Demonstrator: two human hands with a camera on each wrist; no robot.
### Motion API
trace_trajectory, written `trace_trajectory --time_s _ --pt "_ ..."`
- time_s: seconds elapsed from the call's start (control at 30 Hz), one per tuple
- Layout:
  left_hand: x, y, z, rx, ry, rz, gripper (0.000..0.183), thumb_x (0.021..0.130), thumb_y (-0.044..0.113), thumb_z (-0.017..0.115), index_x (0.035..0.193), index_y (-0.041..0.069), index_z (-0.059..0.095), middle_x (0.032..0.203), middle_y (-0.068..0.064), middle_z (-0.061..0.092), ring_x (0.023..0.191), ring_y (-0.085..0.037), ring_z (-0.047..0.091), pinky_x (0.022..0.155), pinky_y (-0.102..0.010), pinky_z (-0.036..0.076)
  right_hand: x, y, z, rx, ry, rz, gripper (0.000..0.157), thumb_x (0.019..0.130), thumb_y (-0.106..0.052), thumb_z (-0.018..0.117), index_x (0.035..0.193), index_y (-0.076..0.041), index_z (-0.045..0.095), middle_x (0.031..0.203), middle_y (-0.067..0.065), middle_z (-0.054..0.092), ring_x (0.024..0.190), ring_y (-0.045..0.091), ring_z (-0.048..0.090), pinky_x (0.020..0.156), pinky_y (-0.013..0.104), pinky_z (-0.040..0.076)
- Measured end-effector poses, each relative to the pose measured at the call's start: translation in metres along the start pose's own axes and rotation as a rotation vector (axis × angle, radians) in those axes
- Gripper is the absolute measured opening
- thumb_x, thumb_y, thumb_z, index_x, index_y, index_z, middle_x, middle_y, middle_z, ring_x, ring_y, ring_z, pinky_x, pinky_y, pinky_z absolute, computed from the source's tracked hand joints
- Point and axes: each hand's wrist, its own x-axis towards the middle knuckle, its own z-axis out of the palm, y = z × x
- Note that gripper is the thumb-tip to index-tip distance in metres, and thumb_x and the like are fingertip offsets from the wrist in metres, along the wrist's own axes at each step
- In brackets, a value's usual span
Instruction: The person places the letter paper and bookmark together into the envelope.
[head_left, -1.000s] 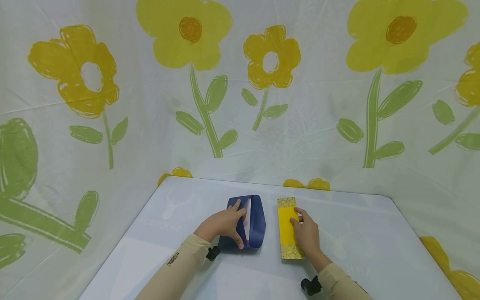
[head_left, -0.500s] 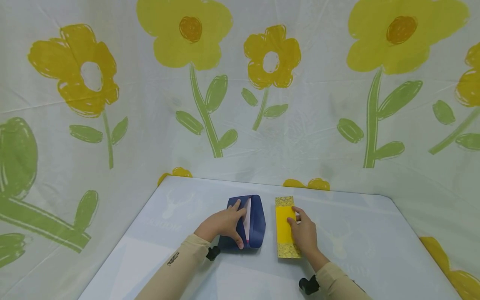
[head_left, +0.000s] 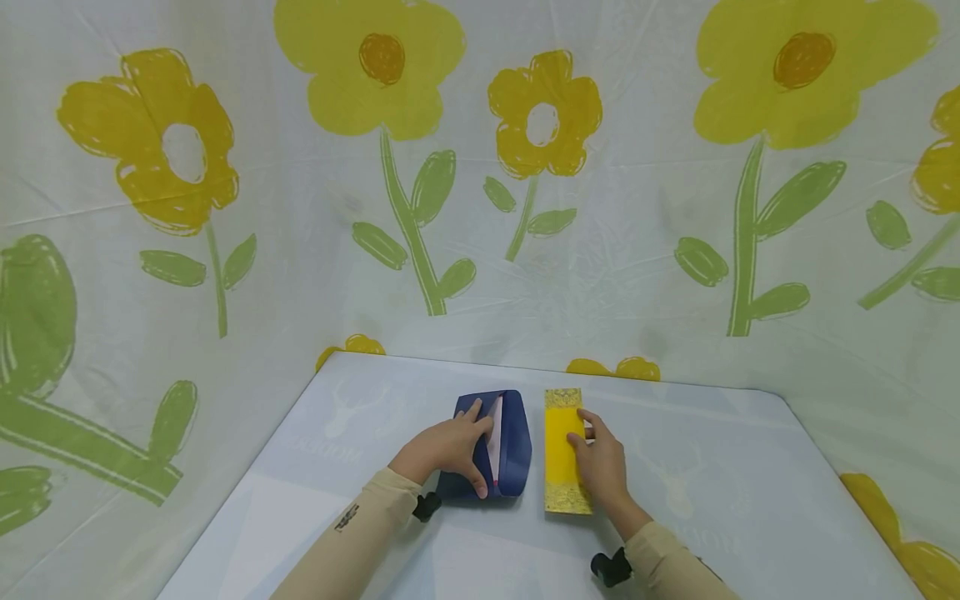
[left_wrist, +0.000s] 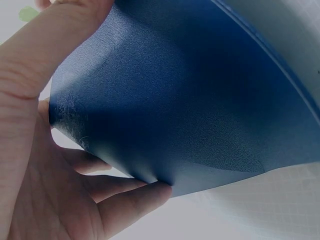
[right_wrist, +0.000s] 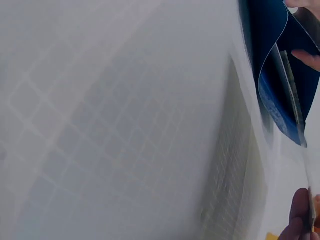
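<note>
A dark blue envelope [head_left: 516,450] stands with its flap folded back toward the right and its mouth parted, showing a whitish inside [head_left: 495,437]. My left hand [head_left: 442,448] grips its left side, thumb near the front and fingers spread over the top edge. In the left wrist view, thumb and fingers bracket the blue panel [left_wrist: 165,100]. To the right, a yellow card [head_left: 562,442] with glittery gold bands at both ends is held upright lengthwise. My right hand [head_left: 606,462] pinches its right edge; a narrow gap separates card and envelope. The right wrist view catches the fingertips [right_wrist: 299,210] edge-on.
Both hands work over a pale tabletop [head_left: 720,467] with faint deer-head prints. A flowered curtain [head_left: 630,250] encloses the table's back and sides. Black wrist devices [head_left: 611,568] sit at the cuffs of the beige sleeves [head_left: 352,533].
My right hand has brought the yellow card leftward, closer to the envelope, and slightly away from me. My left hand and the envelope have stayed in place.
</note>
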Motion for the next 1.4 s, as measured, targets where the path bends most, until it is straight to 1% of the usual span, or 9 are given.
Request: trace_trajectory --time_s 0.27,0.63,0.83,1.17,1.4 --pt "0.0 0.001 0.0 0.0 -0.003 -0.007 0.078 0.053 0.058 0.096 0.108 0.025 0.051 0.165 -0.023 0.021 0.143 -0.051 0.036 0.106 -0.059 0.044 0.001 -0.005 0.006 0.016 -0.002 0.007 0.051 0.099 -0.012 0.067 0.147 -0.008 0.05 0.112 0.018 0.066 0.079 0.022 0.059 0.068 0.029 0.051" --pt "0.001 0.002 0.0 0.005 -0.014 -0.03 0.079 0.052 0.059 0.096 0.109 0.027 0.052 0.166 -0.021 0.021 0.144 -0.049 0.036 0.106 -0.058 0.044 0.002 -0.02 0.011 0.025 -0.003 0.023 0.053 0.098 -0.012 0.068 0.147 -0.009 0.049 0.111 0.017 0.065 0.08 0.023 0.058 0.069 0.029 0.05" --pt "0.001 0.003 0.0 0.006 -0.018 -0.046 0.079 0.052 0.058 0.097 0.109 0.027 0.052 0.166 -0.02 0.023 0.144 -0.047 0.037 0.106 -0.059 0.044 0.004 -0.022 0.017 0.025 -0.008 0.01 0.054 0.098 -0.013 0.069 0.148 -0.01 0.049 0.109 0.016 0.065 0.079 0.023 0.057 0.069 0.028 0.05" --pt "0.001 0.002 0.0 0.0 -0.02 -0.038 0.079 0.053 0.058 0.096 0.11 0.028 0.051 0.166 -0.02 0.022 0.144 -0.047 0.037 0.107 -0.058 0.044 0.006 -0.026 0.023 0.034 0.018 -0.011 0.053 0.098 -0.013 0.069 0.147 -0.01 0.051 0.108 0.015 0.065 0.078 0.022 0.058 0.067 0.027 0.05" --pt "0.0 0.003 0.0 0.004 -0.023 -0.048 0.08 0.052 0.06 0.096 0.11 0.028 0.051 0.166 -0.02 0.022 0.144 -0.048 0.036 0.107 -0.059 0.043 0.006 -0.028 0.027 0.05 0.021 -0.024 0.052 0.097 -0.011 0.069 0.146 -0.009 0.05 0.107 0.015 0.064 0.077 0.022 0.057 0.066 0.028 0.049"
